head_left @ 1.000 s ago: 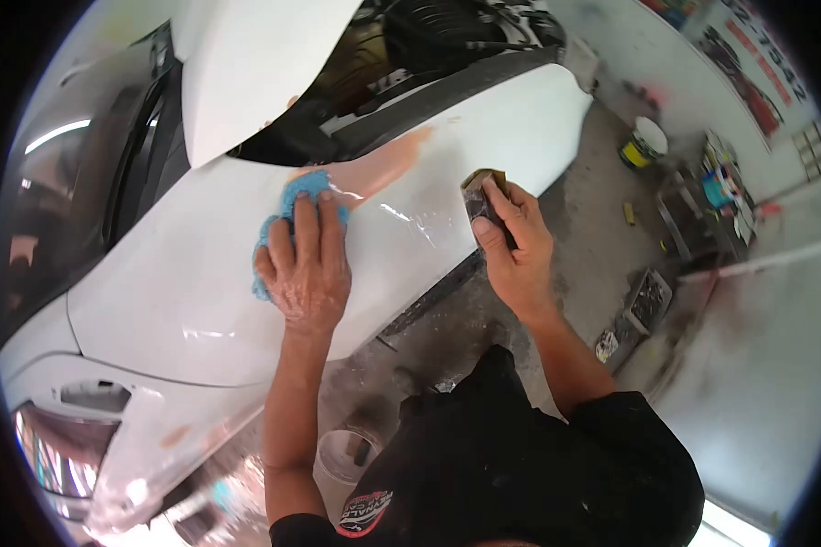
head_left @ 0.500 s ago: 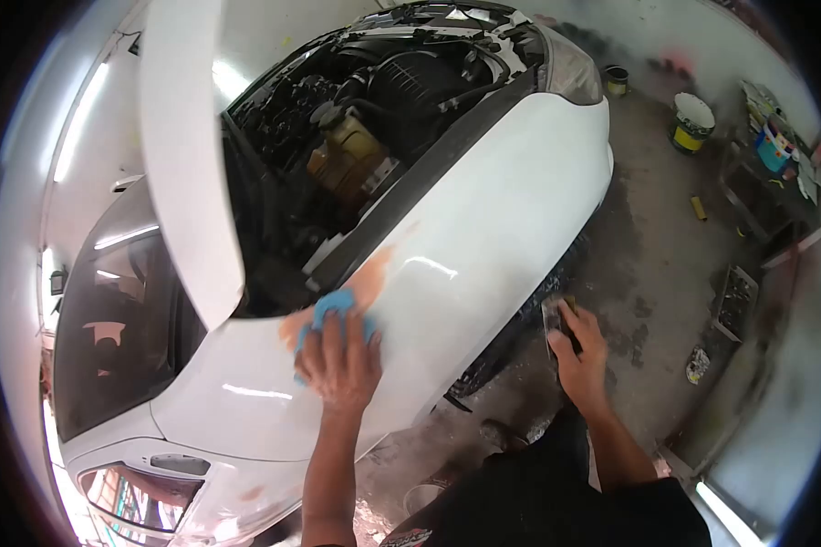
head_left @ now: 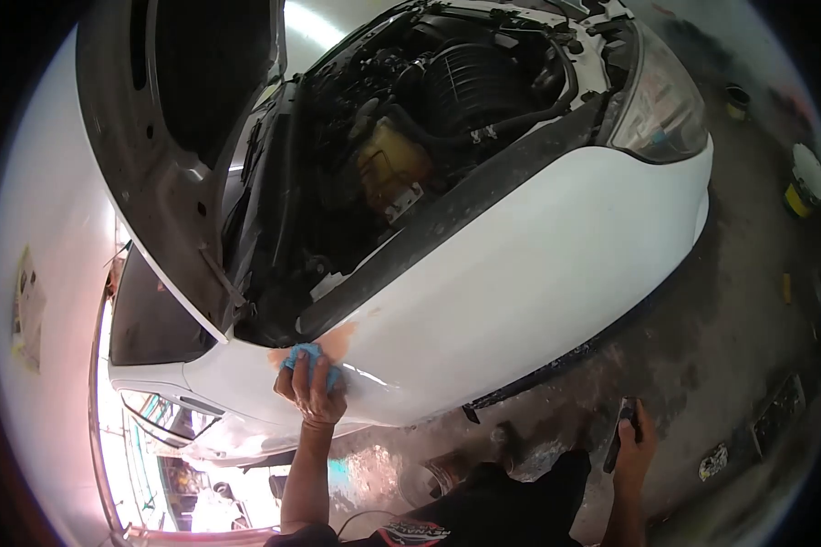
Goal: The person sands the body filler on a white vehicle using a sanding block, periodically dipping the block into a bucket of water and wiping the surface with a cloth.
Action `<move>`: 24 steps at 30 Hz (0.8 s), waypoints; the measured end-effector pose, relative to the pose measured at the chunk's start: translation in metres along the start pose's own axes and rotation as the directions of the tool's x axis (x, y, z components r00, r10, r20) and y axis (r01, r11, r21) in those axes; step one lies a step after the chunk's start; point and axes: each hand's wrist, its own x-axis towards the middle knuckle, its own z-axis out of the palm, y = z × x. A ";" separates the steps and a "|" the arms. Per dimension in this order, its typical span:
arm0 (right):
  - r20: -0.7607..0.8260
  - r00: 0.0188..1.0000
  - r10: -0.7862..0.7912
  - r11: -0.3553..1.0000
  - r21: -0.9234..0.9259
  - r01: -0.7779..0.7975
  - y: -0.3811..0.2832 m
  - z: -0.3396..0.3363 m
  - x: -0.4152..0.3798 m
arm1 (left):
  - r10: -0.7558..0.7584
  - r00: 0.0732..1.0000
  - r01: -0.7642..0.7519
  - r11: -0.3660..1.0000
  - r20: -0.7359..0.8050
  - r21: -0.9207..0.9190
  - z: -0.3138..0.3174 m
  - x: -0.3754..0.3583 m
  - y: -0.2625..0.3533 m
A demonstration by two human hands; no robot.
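Note:
My left hand (head_left: 314, 394) presses a crumpled blue cloth (head_left: 303, 353) onto the white car fender (head_left: 529, 264), fingers curled over it. Just beside the cloth, an orange-brown patch (head_left: 340, 340) shows on the paint near the fender's upper edge; part of it is hidden by the hand and cloth. Off the car to the right, my right hand (head_left: 640, 445) grips a thin, dark sanding block (head_left: 626, 421), held upright above the floor. That block touches nothing but the hand.
Beneath the raised hood (head_left: 155, 137) lies the exposed engine bay (head_left: 410, 137). A headlight (head_left: 661, 100) sits at the fender's front. On the floor to the right are a bucket (head_left: 806, 178), a dark tray (head_left: 777, 415) and a small crumpled item (head_left: 713, 462).
The view has shifted, so the car's front sits farther right and more of the hood shows. My left hand stays on the cloth by the orange patch. My right hand still holds the block.

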 end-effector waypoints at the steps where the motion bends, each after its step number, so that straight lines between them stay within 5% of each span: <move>1: 0.001 1.000 0.011 1.000 -0.026 -0.011 -0.001 -0.002 0.005 | 0.001 1.000 -0.001 1.000 0.016 0.006 -0.002 0.001 0.001; 7: 0.053 0.999 -0.008 1.000 -0.029 0.009 0.018 -0.002 0.029 | 0.012 0.998 -0.012 1.000 0.058 0.002 -0.002 0.002 0.001; 10: 0.100 0.988 0.119 0.990 0.060 -0.125 0.016 -0.004 0.036 | 0.022 0.996 -0.023 1.000 0.088 0.011 -0.004 0.003 0.000; 17: 0.109 0.992 0.058 0.994 -0.094 -0.048 0.038 -0.011 0.042 | -0.039 0.993 0.038 0.999 0.110 0.010 -0.006 0.001 0.005; 24: 0.165 0.986 0.007 0.987 -0.160 0.020 -0.013 0.014 0.013 | -0.108 0.989 0.111 0.994 0.101 -0.025 -0.002 0.024 0.034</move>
